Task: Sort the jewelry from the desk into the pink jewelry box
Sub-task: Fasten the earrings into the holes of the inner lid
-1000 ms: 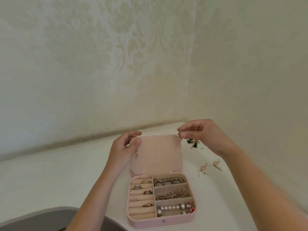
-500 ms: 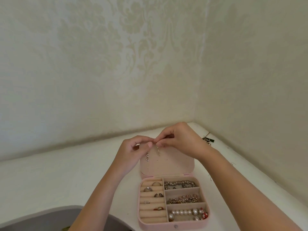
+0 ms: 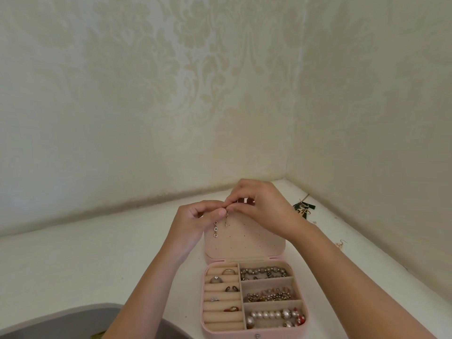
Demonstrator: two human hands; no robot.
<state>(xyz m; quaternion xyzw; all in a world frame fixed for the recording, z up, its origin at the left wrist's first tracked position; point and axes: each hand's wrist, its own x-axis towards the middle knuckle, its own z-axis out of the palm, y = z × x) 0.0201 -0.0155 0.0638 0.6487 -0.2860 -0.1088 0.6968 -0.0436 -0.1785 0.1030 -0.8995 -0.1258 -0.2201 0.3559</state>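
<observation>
Gold-toned and slim, a chain drop earring (image 3: 227, 220) hung from the pinched fingertips of the right hand (image 3: 264, 211), with its top at the upper edge of the raised, hole-dotted beige lid panel (image 3: 247, 243). The left hand (image 3: 195, 223) was curled, thumb and forefinger nipping that same edge at its left corner and touching the right fingertips. A matching three-link drop earring (image 3: 215, 230) hung just beside, on the panel.

Below, the square pink jewelry box with rounded corners (image 3: 254, 333) lay open on the smooth white desk (image 3: 73, 265). It held rings (image 3: 216, 280) in padded rolls on the left and beaded bracelets (image 3: 264, 272) in three right-hand compartments.

Dark bow earrings (image 3: 303, 207) and a pink-gold hook earring (image 3: 340, 244) lay loose right of the box, near the wall corner. The widest run of desk lay left of the box. A grey rounded rim (image 3: 61, 319) crossed the near left corner.
</observation>
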